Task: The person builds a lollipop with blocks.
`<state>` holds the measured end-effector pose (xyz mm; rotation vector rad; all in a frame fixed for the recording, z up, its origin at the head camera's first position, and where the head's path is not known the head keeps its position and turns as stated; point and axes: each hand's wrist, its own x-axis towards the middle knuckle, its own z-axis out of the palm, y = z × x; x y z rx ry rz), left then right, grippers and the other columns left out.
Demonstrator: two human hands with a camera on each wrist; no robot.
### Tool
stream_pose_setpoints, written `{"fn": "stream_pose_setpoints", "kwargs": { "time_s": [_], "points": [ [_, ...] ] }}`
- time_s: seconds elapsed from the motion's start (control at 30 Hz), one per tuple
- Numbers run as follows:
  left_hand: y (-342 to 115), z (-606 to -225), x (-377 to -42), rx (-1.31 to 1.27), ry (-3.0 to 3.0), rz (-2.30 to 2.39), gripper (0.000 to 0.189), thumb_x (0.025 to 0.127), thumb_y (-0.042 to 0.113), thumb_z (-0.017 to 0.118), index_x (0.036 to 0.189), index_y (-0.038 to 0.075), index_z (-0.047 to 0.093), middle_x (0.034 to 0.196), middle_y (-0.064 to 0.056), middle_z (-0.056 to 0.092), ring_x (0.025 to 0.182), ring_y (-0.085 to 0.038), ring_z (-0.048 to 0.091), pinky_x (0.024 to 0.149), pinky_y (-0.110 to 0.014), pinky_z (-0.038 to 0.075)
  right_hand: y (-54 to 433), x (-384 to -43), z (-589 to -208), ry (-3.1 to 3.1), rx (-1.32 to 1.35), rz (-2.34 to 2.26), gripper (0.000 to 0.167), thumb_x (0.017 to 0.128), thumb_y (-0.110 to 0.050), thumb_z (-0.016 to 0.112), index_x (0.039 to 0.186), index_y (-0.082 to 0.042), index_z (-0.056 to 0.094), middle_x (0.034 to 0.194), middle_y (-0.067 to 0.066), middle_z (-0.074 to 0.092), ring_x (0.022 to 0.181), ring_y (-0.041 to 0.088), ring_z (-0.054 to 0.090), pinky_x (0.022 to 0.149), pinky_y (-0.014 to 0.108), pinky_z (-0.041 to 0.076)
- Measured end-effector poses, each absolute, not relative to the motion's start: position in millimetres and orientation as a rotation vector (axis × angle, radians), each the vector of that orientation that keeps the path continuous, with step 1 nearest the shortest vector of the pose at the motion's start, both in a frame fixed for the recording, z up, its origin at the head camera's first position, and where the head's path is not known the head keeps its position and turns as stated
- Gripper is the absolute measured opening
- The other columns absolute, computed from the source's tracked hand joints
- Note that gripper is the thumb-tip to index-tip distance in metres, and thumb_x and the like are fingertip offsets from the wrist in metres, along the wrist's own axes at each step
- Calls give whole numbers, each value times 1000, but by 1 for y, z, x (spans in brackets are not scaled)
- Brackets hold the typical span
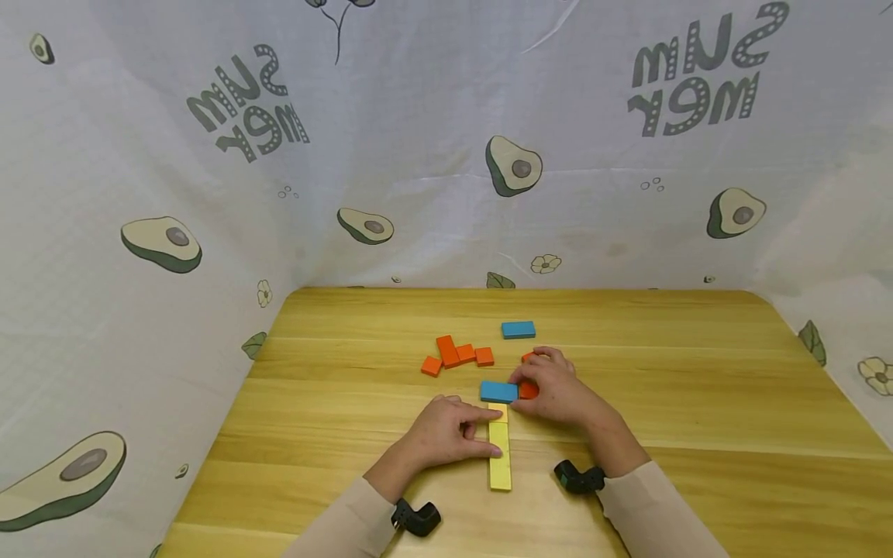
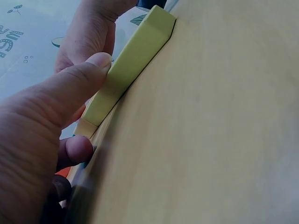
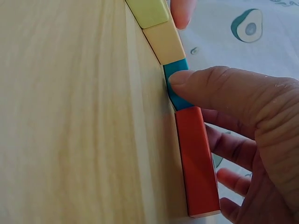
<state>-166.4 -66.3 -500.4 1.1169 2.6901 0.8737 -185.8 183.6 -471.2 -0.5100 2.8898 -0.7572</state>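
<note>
A long yellow block (image 1: 499, 469) lies flat on the wooden table, with a small orange-yellow block (image 1: 498, 408) against its far end. Beyond them a blue block (image 1: 497, 392) lies crosswise, like the top bar of a T. My left hand (image 1: 443, 432) touches the yellow block with its thumb and the orange-yellow one with its extended index finger. My right hand (image 1: 554, 391) pinches the right end of the blue block between thumb and index finger. A red block (image 3: 196, 163) adjoins that end, partly hidden under the right hand in the head view.
Farther back lies another blue block (image 1: 518, 330). Several orange-red blocks, among them an upright-lying oblong (image 1: 447, 351) and a square (image 1: 484, 356), are grouped left of it. Another orange-red piece (image 1: 527, 357) peeks out behind the right hand. A printed cloth (image 1: 432, 256) borders the table.
</note>
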Motion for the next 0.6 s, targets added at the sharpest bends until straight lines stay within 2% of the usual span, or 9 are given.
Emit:
{"fn": "stream_pose_setpoints", "kwargs": {
  "time_s": [0.23,0.6],
  "points": [
    [-67,-500,-169,1102,2676,851,52,83,60,77,129,36,72,60,22,47,62,5,41,77,-19,35,184,-186,-471,2885,-555,-749,23,82,-30,85,101,-25,74,118,5,65,142,46,31,110,73,23],
    [-66,-497,-169,1080,2659,866,52,83,60,78,128,36,72,60,21,48,62,4,42,79,-19,37,185,-185,-470,2889,-585,-718,24,81,-29,85,102,-26,74,119,5,65,142,48,32,108,76,24]
  ]
}}
